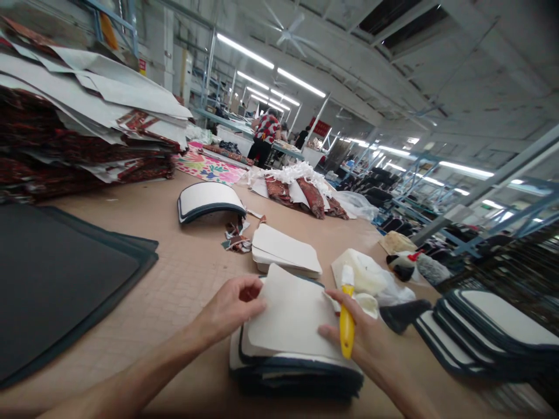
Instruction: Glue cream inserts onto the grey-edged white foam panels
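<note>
A cream sheet with rounded corners (292, 314) lies on a stack of dark-edged pads (301, 378) before me. My left hand (236, 305) pinches the sheet's left edge, its corner standing slightly raised. Along the right edge rest the fingertips of my right hand (356, 323), which also holds a yellow-handled brush (347, 320) with pale bristles pointing away from me. Just beyond the stack sits a pile of similar cream sheets (286, 247).
Dark sheets (65, 285) cover the table's left side, below a tall pile of fabric and white sheets (109, 93). A curved pad (212, 201) and scraps (238, 238) lie ahead. Rightward are a plastic bag (371, 273) and stacked pads (493, 326). A person (265, 131) stands farther off.
</note>
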Demonstrator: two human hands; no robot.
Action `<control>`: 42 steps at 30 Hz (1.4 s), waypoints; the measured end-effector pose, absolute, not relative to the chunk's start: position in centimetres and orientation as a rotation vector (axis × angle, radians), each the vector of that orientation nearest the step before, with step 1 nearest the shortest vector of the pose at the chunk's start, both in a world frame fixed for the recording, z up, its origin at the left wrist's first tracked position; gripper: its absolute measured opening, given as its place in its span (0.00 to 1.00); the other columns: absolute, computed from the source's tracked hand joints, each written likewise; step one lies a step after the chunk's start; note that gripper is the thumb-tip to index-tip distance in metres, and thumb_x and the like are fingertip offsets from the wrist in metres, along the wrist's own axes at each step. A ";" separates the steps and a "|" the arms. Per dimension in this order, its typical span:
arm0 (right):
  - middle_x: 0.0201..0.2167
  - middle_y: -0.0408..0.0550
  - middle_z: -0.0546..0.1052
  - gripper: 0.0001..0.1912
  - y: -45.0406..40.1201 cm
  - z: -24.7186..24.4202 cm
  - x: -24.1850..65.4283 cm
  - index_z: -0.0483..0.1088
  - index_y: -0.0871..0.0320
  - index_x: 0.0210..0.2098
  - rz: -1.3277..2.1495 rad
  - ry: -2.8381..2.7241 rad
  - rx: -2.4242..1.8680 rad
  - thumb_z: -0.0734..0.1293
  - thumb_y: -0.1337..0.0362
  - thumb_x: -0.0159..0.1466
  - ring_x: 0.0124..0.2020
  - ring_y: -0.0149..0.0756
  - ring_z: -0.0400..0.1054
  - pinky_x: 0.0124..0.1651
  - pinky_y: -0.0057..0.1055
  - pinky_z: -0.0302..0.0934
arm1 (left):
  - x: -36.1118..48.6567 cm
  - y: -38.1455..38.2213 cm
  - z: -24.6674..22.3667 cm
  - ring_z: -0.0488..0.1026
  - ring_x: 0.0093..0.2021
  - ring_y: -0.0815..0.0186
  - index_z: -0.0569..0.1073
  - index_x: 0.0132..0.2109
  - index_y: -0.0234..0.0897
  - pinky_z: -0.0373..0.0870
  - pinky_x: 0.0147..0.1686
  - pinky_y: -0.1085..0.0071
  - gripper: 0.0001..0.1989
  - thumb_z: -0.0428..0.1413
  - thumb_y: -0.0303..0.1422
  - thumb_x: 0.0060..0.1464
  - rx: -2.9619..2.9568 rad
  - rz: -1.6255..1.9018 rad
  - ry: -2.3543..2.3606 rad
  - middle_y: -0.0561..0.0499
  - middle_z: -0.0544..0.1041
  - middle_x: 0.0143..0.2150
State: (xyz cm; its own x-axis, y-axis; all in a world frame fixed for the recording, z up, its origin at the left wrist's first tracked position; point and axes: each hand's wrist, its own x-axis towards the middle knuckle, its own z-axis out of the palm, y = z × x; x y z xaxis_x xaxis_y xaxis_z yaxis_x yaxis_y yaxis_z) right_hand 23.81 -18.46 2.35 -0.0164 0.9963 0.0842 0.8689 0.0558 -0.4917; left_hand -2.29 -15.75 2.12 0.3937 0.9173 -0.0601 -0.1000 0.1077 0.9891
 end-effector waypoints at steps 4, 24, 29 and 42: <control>0.54 0.54 0.66 0.36 -18.2 0.7 25.0 0.59 0.55 0.54 0.411 -1.720 -1.727 0.69 0.52 0.48 0.55 0.50 0.59 0.56 0.46 0.53 | -0.4 -15.6 5.9 0.62 0.27 0.69 0.70 0.28 0.35 0.55 0.25 0.75 0.06 0.55 0.34 0.45 1.480 0.868 0.731 0.56 0.66 0.24; 0.47 0.53 0.72 0.21 -17.7 2.1 27.9 0.65 0.54 0.42 0.780 -1.467 -1.438 0.70 0.55 0.52 0.47 0.43 0.68 0.50 0.41 0.62 | 3.4 -11.5 6.6 0.74 0.29 0.68 0.70 0.40 0.36 0.72 0.30 0.75 0.10 0.59 0.24 0.48 0.726 0.873 0.323 0.51 0.76 0.32; 0.51 0.52 0.70 0.26 -17.4 2.8 27.5 0.63 0.53 0.47 0.917 -1.495 -1.366 0.70 0.56 0.51 0.51 0.41 0.65 0.53 0.40 0.59 | 5.0 -10.9 7.2 0.74 0.30 0.68 0.70 0.40 0.35 0.73 0.30 0.74 0.09 0.56 0.21 0.51 0.708 0.874 0.304 0.50 0.76 0.34; 0.37 0.47 0.78 0.19 -16.5 4.1 27.6 0.71 0.54 0.41 0.867 -1.451 -1.359 0.70 0.61 0.49 0.43 0.43 0.70 0.46 0.39 0.64 | 8.5 -10.9 9.0 0.75 0.33 0.66 0.71 0.39 0.35 0.72 0.39 0.71 0.08 0.50 0.22 0.53 0.590 0.852 -0.016 0.51 0.77 0.33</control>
